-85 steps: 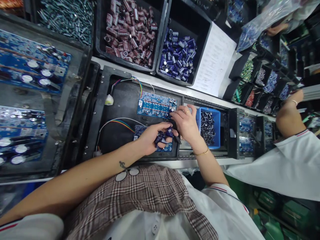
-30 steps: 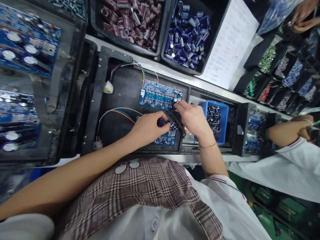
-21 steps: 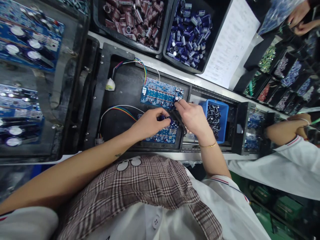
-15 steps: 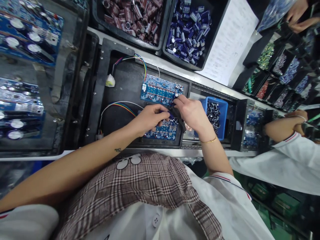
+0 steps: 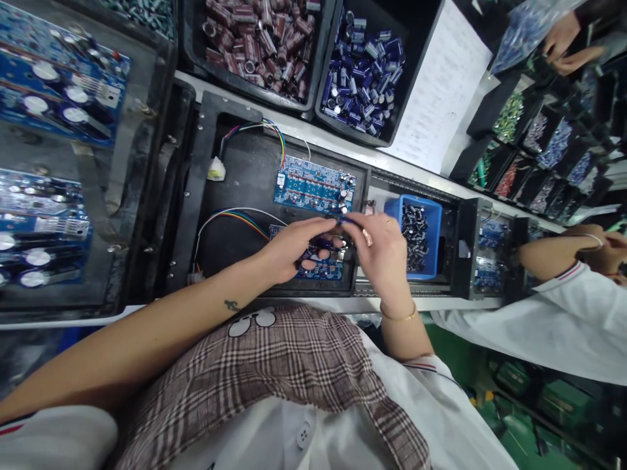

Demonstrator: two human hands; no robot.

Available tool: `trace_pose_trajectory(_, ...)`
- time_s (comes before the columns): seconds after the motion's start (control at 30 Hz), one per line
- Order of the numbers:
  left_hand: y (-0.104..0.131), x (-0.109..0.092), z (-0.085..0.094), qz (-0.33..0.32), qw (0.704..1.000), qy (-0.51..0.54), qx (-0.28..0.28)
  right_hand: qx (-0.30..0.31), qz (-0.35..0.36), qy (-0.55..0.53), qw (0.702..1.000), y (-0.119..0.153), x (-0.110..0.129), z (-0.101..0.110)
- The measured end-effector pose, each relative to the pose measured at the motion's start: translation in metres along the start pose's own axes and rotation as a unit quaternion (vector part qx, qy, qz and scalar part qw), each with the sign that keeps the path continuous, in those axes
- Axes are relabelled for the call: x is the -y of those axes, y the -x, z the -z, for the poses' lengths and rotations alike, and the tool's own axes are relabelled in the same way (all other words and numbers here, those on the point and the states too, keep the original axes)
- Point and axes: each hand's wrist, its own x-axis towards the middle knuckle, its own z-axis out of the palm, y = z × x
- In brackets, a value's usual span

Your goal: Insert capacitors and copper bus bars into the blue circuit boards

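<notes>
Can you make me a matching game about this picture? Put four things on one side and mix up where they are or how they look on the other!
Things:
1. small black parts
2. left hand
3. brown cans
4. paper

Places and looks:
A. heaped in a black bin
B. white and flat, with faint writing
C. inside the blue box
D. fingers curled round dark blue cans

Right pairs:
1-C
2-D
3-A
4-B
</notes>
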Motion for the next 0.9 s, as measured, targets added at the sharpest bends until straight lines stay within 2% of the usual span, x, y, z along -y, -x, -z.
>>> trace_pose_trajectory(0.13,0.000,-0.001,-0.002,0.056,0.998,0.031,-0.017,-0.007,-0.030,0.053,0.998,-0.023,-0.032,-0.018)
trace_pose_trajectory(0.23,0.003,0.000,-0.002,0.053,0.998,0.040,-0.018,0.015,-0.023,0.038,0.999,-0.032,-0.046,-0.029)
trace_pose_trajectory(0.47,0.007,0.004,-0.005,0.010,1.000,0.021,-0.008,0.015,-0.009,0.003,1.000,-0.032,-0.045,-0.030)
trace_pose_trajectory(0.7,0.002,0.001,-0.003,0.057,0.997,0.054,-0.009,0.015,0.015,0.034,0.999,-0.033,-0.047,-0.030)
trace_pose_trajectory(0.9,0.000,0.003,-0.004,0.063,0.996,0.054,-0.017,0.014,0.063,0.090,0.994,-0.031,-0.041,-0.029)
